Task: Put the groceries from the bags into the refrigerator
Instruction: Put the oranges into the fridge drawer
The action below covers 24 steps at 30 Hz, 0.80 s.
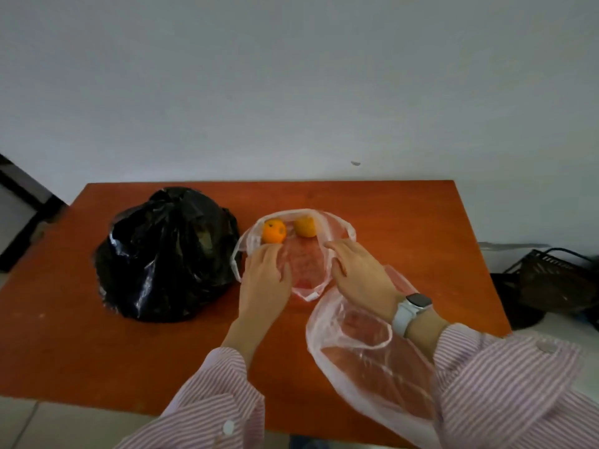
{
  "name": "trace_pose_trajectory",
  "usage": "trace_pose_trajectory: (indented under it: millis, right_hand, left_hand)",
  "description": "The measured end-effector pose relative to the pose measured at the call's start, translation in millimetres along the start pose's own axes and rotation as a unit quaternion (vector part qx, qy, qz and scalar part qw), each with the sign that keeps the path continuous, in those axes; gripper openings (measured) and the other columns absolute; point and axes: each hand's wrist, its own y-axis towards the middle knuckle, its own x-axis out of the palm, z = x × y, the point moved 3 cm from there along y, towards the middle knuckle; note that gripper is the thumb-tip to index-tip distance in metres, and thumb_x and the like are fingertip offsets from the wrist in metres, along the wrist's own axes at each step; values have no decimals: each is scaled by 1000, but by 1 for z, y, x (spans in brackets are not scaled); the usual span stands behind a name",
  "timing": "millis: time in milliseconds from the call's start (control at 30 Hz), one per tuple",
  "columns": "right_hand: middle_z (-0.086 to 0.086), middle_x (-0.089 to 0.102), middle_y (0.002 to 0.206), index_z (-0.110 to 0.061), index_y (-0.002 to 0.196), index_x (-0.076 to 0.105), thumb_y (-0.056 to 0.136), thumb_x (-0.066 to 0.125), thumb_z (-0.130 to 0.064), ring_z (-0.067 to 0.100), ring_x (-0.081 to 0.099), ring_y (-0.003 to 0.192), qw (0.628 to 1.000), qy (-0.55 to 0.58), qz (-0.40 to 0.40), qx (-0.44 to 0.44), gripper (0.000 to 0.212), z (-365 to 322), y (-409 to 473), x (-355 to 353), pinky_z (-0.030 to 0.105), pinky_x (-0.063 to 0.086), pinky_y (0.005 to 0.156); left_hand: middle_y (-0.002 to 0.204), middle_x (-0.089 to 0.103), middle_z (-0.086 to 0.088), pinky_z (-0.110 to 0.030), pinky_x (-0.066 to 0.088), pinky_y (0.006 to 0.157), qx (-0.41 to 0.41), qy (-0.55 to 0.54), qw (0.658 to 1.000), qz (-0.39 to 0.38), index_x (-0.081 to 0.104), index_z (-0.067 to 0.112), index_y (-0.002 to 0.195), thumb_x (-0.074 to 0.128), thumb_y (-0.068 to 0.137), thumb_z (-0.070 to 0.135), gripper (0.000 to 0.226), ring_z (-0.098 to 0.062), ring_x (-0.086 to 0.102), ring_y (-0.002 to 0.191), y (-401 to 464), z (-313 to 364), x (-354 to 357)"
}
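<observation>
A thin clear plastic bag (308,264) lies open on the wooden table (405,228) with two oranges (274,232) at its far end. My left hand (264,280) rests on the bag's left side, fingers fairly straight, just below the nearer orange. My right hand (359,270) lies on the bag's right edge, fingers extended over the plastic. A second clear bag (366,354) lies flat and looks empty under my right forearm. A full black plastic bag (165,254), tied at the top, stands to the left.
A white wall runs behind the table. A dark wire basket (557,280) sits low to the right of the table. A dark frame edge (22,202) shows at the far left. No refrigerator is in view.
</observation>
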Motion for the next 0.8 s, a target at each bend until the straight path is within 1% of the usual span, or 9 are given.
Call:
trace_pose_trajectory:
  millis: [167, 267, 333, 367, 433, 500, 533, 667, 800]
  right_hand:
    - [6, 37, 145, -16, 139, 34, 92, 37, -14, 26, 39, 128, 992, -85, -94, -9, 48, 15, 87, 51, 40, 43, 97]
    - [3, 15, 155, -17, 146, 17, 94, 34, -19, 20, 12, 142, 980, -140, -143, -1, 54, 38, 126, 78, 36, 22, 113]
    - [1, 4, 157, -19, 147, 8, 96, 32, -23, 19, 2, 144, 973, -171, -157, 8, 57, 54, 146, 89, 37, 10, 116]
    - [1, 2, 157, -20, 147, 5, 96, 33, -25, 19, 1, 144, 971, -176, -162, 16, 58, 61, 154, 93, 37, 9, 116]
    - [2, 4, 156, -20, 147, 4, 96, 36, -30, 22, 10, 143, 975, -141, -164, 50, 61, 73, 169, 98, 41, 21, 115]
    - [4, 13, 154, -18, 146, 3, 93, 44, -35, 28, 30, 135, 979, -70, -164, 99, 70, 84, 179, 102, 43, 39, 103]
    - [6, 17, 152, -18, 146, 3, 90, 49, -37, 29, 37, 130, 978, -45, -164, 119, 75, 89, 183, 104, 43, 42, 99]
    - [6, 28, 148, -19, 144, 13, 79, 65, -43, 28, 33, 132, 975, -23, -149, 164, 87, 99, 188, 114, 48, 31, 107]
    - [8, 36, 141, -16, 141, 23, 77, 68, -39, 30, 38, 127, 975, 3, -132, 179, 81, 95, 189, 114, 48, 36, 102]
  left_hand:
    - [148, 30, -10, -37, 26, 108, 2, 23, 997, -74, 39, 14, 138, 45, 94, 23, 45, -27, 24, 138, 88, -48, 38]
    - [148, 30, -7, -35, 21, 111, 30, 68, 990, -119, 35, 15, 140, 40, 96, 30, 47, -24, 23, 138, 129, -72, 62]
    - [148, 30, -4, -34, 21, 111, 46, 87, 986, -136, 34, 16, 141, 39, 96, 33, 49, -22, 24, 137, 148, -84, 76]
    - [148, 31, -5, -35, 22, 110, 51, 89, 985, -141, 35, 15, 140, 41, 95, 35, 50, -23, 25, 137, 155, -88, 81]
    - [146, 34, -8, -38, 24, 109, 50, 73, 986, -144, 38, 13, 138, 49, 92, 37, 53, -27, 28, 135, 166, -96, 90]
    - [145, 33, -7, -37, 25, 108, 19, 34, 986, -162, 36, 14, 138, 56, 88, 35, 58, -26, 29, 133, 175, -104, 97]
    - [145, 33, -6, -36, 26, 108, 0, 15, 985, -172, 34, 16, 139, 60, 86, 35, 62, -25, 30, 132, 179, -109, 100]
    - [145, 28, -7, -38, 30, 107, -31, -27, 980, -196, 23, 17, 144, 71, 77, 33, 84, -25, 30, 133, 183, -119, 107]
    - [143, 36, -7, -36, 34, 103, -41, -64, 977, -199, 27, 16, 141, 73, 76, 29, 81, -24, 35, 131, 183, -120, 101]
